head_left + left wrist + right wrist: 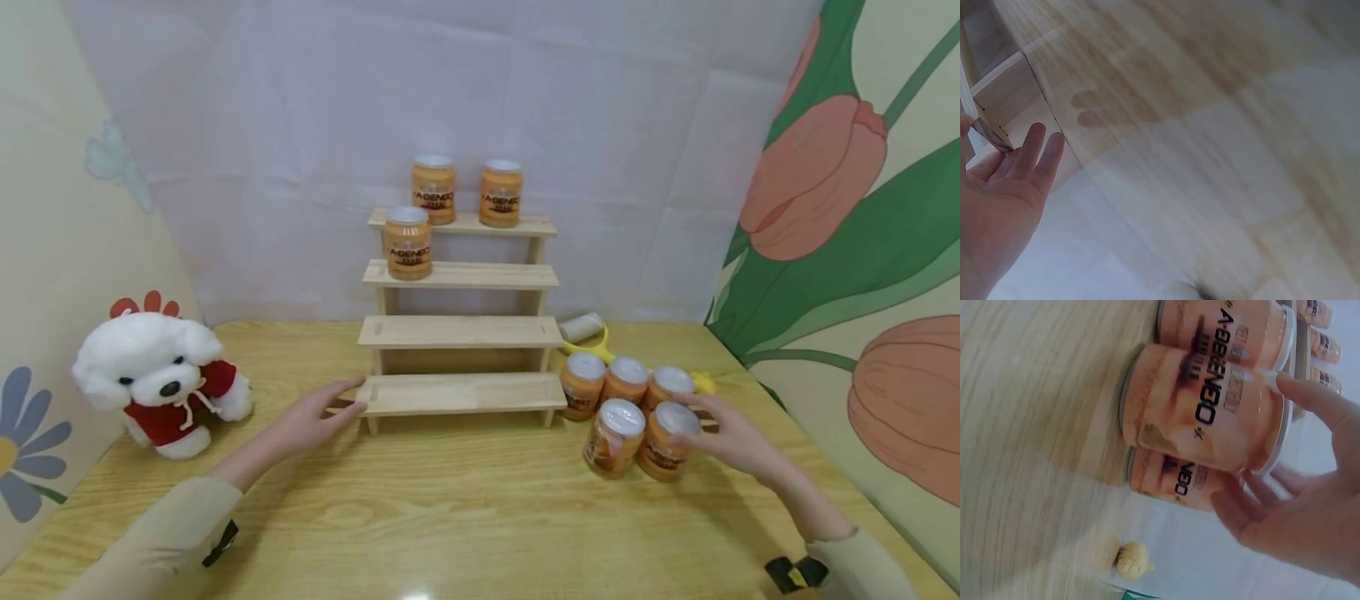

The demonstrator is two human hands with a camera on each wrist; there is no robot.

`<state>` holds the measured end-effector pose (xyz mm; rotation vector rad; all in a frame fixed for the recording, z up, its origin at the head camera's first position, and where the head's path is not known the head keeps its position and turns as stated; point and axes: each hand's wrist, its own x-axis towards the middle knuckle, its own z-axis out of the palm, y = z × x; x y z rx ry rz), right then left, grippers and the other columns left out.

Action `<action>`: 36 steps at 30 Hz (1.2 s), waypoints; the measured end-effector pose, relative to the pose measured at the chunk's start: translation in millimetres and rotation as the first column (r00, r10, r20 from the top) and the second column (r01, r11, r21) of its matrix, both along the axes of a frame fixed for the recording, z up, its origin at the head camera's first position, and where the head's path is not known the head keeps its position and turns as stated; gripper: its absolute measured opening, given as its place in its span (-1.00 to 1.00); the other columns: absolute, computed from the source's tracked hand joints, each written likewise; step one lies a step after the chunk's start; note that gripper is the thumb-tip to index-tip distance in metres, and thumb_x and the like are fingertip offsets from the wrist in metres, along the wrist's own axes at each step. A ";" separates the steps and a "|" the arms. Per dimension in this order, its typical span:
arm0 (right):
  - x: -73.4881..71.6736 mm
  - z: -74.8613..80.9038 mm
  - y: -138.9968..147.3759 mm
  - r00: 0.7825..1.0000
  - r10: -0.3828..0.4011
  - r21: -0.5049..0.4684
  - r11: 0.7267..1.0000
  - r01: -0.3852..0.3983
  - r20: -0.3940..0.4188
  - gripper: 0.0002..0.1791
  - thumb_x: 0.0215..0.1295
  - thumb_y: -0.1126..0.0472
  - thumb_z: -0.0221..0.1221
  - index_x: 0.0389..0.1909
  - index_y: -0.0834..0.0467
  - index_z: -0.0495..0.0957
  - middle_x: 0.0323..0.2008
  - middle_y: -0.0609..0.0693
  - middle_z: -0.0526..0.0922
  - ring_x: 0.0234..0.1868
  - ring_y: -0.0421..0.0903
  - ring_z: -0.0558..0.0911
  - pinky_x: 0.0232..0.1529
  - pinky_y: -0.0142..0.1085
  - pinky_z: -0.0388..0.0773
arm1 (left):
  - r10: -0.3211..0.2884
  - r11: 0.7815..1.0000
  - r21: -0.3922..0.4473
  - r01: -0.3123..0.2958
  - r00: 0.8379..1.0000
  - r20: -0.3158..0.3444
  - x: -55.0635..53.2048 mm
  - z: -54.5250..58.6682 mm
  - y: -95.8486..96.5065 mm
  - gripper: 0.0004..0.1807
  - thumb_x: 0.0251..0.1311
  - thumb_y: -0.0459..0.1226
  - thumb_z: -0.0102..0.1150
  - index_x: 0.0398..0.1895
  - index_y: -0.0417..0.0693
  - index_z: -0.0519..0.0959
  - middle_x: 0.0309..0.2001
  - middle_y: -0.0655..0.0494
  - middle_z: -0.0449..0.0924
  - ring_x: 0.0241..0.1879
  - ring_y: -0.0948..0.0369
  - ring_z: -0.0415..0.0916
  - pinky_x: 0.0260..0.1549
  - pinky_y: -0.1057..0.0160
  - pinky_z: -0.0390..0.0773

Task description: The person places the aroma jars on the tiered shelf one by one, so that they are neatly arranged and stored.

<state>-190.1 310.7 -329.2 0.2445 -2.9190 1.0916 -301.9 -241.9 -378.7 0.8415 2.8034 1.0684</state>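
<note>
A light wooden tiered stand [461, 332] is at the middle of the table. My left hand [318, 417] is at the left end of its lowest shelf [465, 393]. In the left wrist view, the thumb and fingers hold the board's end [991, 132], while two fingers stretch out past it. My right hand [723, 433] holds the upper part of an orange can [663, 454] at the front right of a group. The right wrist view has the thumb at the silver rim of this can [1204, 412] and the other fingers partly hidden behind it.
More orange cans [615, 442] cluster right of the stand. Two cans [500, 196] occupy the top shelf, and one can [408, 246] the shelf below, at left. A white plush dog [161, 383] sits at left. Behind the cluster lies a yellow object [596, 346] with a grey cylinder [581, 327].
</note>
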 end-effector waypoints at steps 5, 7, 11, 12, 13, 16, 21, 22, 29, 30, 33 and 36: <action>-1.8 -4.7 -8.2 0.997 -0.042 -0.047 0.998 0.045 0.062 -0.20 0.12 0.03 0.32 0.28 0.33 0.23 0.12 0.33 0.42 0.02 0.20 0.49 -0.26 -0.23 0.56 | 0.007 1.000 -0.004 -0.007 1.000 0.003 1.1 -0.2 -0.7 -0.34 0.39 -0.07 -0.07 0.37 -0.35 0.15 0.33 -0.36 0.17 0.12 -0.22 0.42 0.02 -0.13 0.51; -2.8 -6.4 -10.6 0.995 -0.061 -0.058 0.996 0.065 0.075 -0.22 0.11 0.02 0.32 0.25 0.32 0.25 0.08 0.30 0.47 -0.02 0.13 0.52 -0.29 -0.28 0.54 | 0.009 1.000 -0.003 -0.009 1.000 0.003 1.4 -0.4 -1.0 -0.34 0.39 -0.07 -0.07 0.37 -0.35 0.15 0.33 -0.36 0.17 0.13 -0.22 0.42 0.02 -0.13 0.50; -3.4 -8.2 -12.2 0.991 -0.104 -0.057 0.992 0.109 0.088 -0.22 0.12 -0.01 0.31 0.24 0.31 0.25 0.06 0.29 0.47 -0.03 0.11 0.52 -0.30 -0.29 0.54 | 0.005 1.000 0.002 -0.005 1.000 0.009 1.8 -0.3 -1.5 -0.34 0.40 -0.07 -0.08 0.38 -0.33 0.14 0.34 -0.35 0.16 0.14 -0.22 0.41 0.03 -0.13 0.50; -3.4 -8.6 -11.7 0.990 -0.107 -0.056 0.992 0.112 0.088 -0.22 0.12 -0.02 0.31 0.23 0.32 0.25 0.06 0.30 0.47 -0.02 0.12 0.52 -0.30 -0.29 0.54 | 0.005 1.000 0.004 -0.005 1.000 0.010 1.9 -0.2 -1.6 -0.34 0.40 -0.07 -0.08 0.38 -0.33 0.14 0.34 -0.35 0.16 0.14 -0.22 0.40 0.03 -0.13 0.50; -3.3 -8.8 -10.9 0.990 -0.107 -0.053 0.992 0.112 0.088 -0.23 0.12 -0.02 0.31 0.22 0.33 0.26 0.06 0.30 0.47 -0.01 0.14 0.51 -0.29 -0.29 0.54 | 0.005 1.000 0.004 -0.005 1.000 0.012 1.9 0.0 -1.7 -0.34 0.40 -0.06 -0.09 0.39 -0.33 0.13 0.35 -0.35 0.16 0.14 -0.22 0.40 0.03 -0.13 0.50; -2.6 -9.6 -7.3 0.993 -0.086 -0.055 0.994 0.090 0.082 -0.27 0.14 0.01 0.30 0.21 0.34 0.28 0.07 0.32 0.46 0.03 0.20 0.51 -0.27 -0.29 0.55 | 0.005 1.000 0.004 -0.005 1.000 0.008 1.3 0.4 -1.6 -0.34 0.40 -0.06 -0.09 0.39 -0.32 0.14 0.35 -0.34 0.16 0.14 -0.21 0.41 0.03 -0.12 0.50; -1.0 -9.3 -3.2 0.993 -0.068 -0.057 0.996 0.074 0.101 -0.31 0.15 0.03 0.29 0.21 0.30 0.32 0.07 0.31 0.47 0.04 0.20 0.51 -0.27 -0.29 0.56 | 0.005 1.000 0.002 -0.005 1.000 -0.005 -0.8 0.9 -1.4 -0.35 0.39 -0.07 -0.08 0.37 -0.33 0.16 0.34 -0.35 0.18 0.12 -0.20 0.43 0.02 -0.12 0.51; -0.6 -8.8 -3.1 0.991 -0.073 -0.055 0.995 0.079 0.108 -0.30 0.15 0.02 0.30 0.22 0.29 0.32 0.07 0.30 0.48 0.04 0.18 0.51 -0.27 -0.29 0.56 | 0.004 1.000 0.000 -0.004 1.000 -0.005 -1.3 0.9 -1.6 -0.35 0.39 -0.07 -0.08 0.37 -0.33 0.15 0.34 -0.35 0.18 0.12 -0.20 0.43 0.02 -0.12 0.51; 2.8 -2.3 3.0 0.989 -0.107 -0.036 0.993 0.111 0.102 -0.27 0.16 0.02 0.29 0.24 0.34 0.30 0.04 0.27 0.51 0.00 0.10 0.54 -0.26 -0.29 0.56 | -0.007 1.000 -0.005 0.007 1.000 -0.007 -0.6 -0.3 -0.6 -0.35 0.39 -0.08 -0.07 0.37 -0.35 0.16 0.33 -0.36 0.19 0.10 -0.20 0.45 0.00 -0.11 0.53; 3.4 0.5 4.4 0.990 -0.104 -0.039 0.993 0.108 0.094 -0.28 0.17 0.03 0.28 0.23 0.35 0.30 0.03 0.27 0.51 -0.02 0.07 0.54 -0.25 -0.29 0.56 | -0.010 1.000 -0.001 0.010 1.000 -0.005 0.1 -0.4 -0.2 -0.35 0.39 -0.08 -0.07 0.36 -0.36 0.16 0.33 -0.36 0.19 0.10 -0.20 0.45 0.00 -0.11 0.52; 4.8 12.0 7.3 0.993 -0.105 -0.029 0.994 0.107 0.054 -0.32 0.18 0.04 0.27 0.22 0.34 0.33 0.01 0.25 0.53 -0.04 0.02 0.56 -0.26 -0.27 0.57 | -0.007 1.000 0.013 0.007 1.000 0.009 2.4 0.0 0.1 -0.35 0.39 -0.09 -0.07 0.37 -0.35 0.15 0.33 -0.36 0.17 0.12 -0.21 0.43 0.02 -0.11 0.51; 5.5 24.8 8.9 0.995 -0.101 -0.014 0.995 0.101 0.014 -0.33 0.20 0.05 0.26 0.23 0.33 0.33 0.02 0.26 0.52 -0.03 0.08 0.57 -0.27 -0.30 0.59 | -0.001 1.000 0.023 0.000 1.000 0.020 3.4 0.7 0.0 -0.35 0.39 -0.08 -0.07 0.38 -0.34 0.14 0.34 -0.34 0.16 0.15 -0.21 0.39 0.03 -0.12 0.50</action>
